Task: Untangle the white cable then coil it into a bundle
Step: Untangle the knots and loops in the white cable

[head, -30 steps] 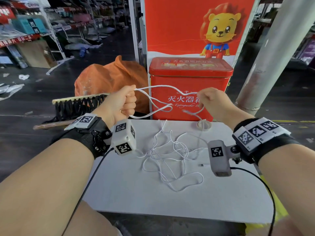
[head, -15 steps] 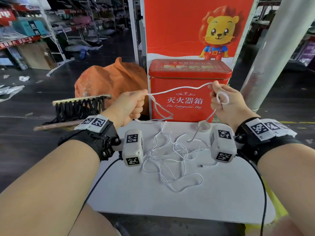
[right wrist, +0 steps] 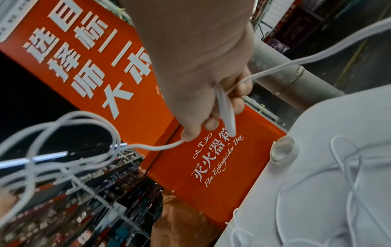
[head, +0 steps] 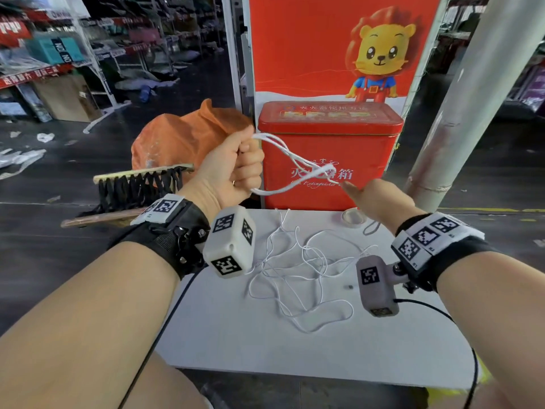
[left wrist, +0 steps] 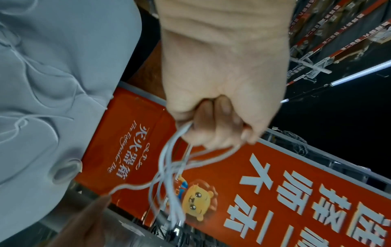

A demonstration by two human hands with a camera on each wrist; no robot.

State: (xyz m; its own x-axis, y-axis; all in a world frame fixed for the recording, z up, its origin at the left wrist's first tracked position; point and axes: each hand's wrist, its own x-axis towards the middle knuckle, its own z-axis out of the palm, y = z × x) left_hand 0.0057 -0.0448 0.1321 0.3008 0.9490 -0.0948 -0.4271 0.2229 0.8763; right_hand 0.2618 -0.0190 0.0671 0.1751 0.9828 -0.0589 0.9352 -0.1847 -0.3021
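Observation:
A thin white cable lies mostly as a loose tangle on the white table. One end is lifted off it. My left hand is a raised fist that grips a couple of cable loops in front of the red box. My right hand is just right of those loops and lower. In the right wrist view its thumb and fingers pinch the cable, which runs left to the loops and right down to the table.
A red fire extinguisher box stands right behind the table, with an orange bag to its left and a grey pillar to its right. A clear tape roll and a small dark bit lie on the table.
My left hand has risen and turned with the loops. My right hand has dropped from its high spot at the right and come in close to the loops.

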